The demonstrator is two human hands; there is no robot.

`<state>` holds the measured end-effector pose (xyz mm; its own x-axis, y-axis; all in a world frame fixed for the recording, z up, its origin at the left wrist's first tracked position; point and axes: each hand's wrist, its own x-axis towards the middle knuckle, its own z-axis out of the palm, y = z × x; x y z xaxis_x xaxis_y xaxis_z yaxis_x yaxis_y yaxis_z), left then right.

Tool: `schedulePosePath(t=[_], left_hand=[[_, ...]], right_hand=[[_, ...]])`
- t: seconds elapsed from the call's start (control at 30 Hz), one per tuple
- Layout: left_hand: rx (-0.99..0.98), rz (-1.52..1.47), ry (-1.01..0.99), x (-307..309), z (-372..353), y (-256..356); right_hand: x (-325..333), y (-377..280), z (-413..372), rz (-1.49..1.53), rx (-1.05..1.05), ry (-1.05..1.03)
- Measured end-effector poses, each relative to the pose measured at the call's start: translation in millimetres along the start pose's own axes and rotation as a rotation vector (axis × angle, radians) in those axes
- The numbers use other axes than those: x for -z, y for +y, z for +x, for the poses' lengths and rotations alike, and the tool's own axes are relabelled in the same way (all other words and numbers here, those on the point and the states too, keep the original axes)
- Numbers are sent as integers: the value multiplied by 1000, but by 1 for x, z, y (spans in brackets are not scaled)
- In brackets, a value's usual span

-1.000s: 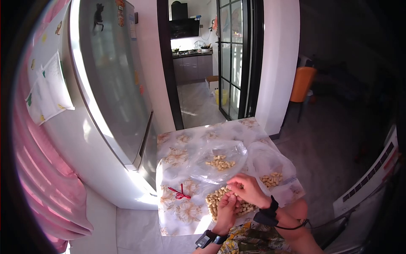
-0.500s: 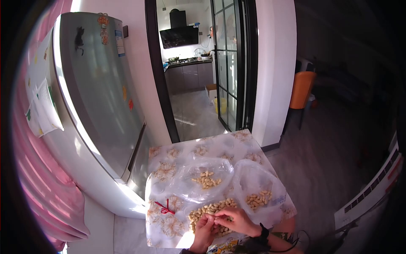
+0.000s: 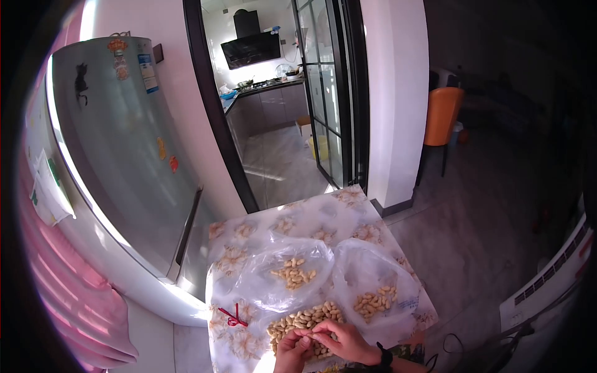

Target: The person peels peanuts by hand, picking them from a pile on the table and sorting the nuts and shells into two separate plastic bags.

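My left hand (image 3: 291, 352) and my right hand (image 3: 343, 342) meet at the fingertips near the front edge of the table. Both are closed in a pinch. Whatever lies between the fingers is too small and covered to make out. Right beneath them is a rectangular heap of unshelled peanuts (image 3: 303, 319), its near part hidden by my hands. Beyond it, a clear plastic bag (image 3: 252, 287) lies spread out with a small group of peanuts (image 3: 295, 275) on it. To the right, a second plastic bag (image 3: 354, 264) holds more peanuts (image 3: 373, 303).
A red ribbon tie (image 3: 234, 317) rests on the flowered tablecloth (image 3: 261, 227), left of the heap. The refrigerator (image 3: 124, 161) stands at the left. Behind the table a glass door (image 3: 326, 93) opens onto a kitchen. An orange chair (image 3: 443, 115) is at the right.
The head view has shifted, so the table and its contents sit slightly lower and further left. My hands stay pinched together over the peanuts, with the fingers slightly rearranged.
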<state>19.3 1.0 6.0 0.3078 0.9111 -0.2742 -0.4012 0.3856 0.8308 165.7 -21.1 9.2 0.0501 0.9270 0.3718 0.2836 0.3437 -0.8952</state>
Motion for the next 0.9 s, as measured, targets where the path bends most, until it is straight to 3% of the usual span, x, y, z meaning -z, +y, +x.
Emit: schedulePosePath(t=[0.33, 0.57, 0.9], left_hand=[[81, 32, 67, -3, -2, 4], [159, -44, 136, -15, -5, 16], [164, -60, 71, -11, -3, 16]], right_hand=[[5, -15, 5, 34, -40, -91], [6, -12, 8, -41, 72, -76], [3, 6, 5, -31, 94, -108]])
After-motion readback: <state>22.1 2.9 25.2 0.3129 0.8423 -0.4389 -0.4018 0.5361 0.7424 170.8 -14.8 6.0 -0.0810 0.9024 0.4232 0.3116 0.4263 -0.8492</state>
